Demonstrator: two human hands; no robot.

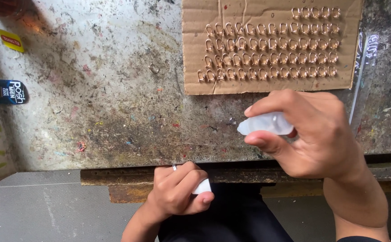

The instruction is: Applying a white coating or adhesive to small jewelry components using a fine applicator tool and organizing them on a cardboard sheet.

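Observation:
My right hand grips a small translucent plastic bottle, its tip pointing left, above the front edge of a stained workbench. My left hand is below the bench edge, closed around a small white object pinched between thumb and fingers; there is a ring on one finger. Just beyond my right hand lies a brown cardboard sheet covered with several rows of small coppery metal rings.
One loose metal ring lies on the bench left of the cardboard. A yellow sticker and a dark blue sachet sit at the far left. A clear plastic strip lies right of the cardboard. A grey textured surface is at lower left.

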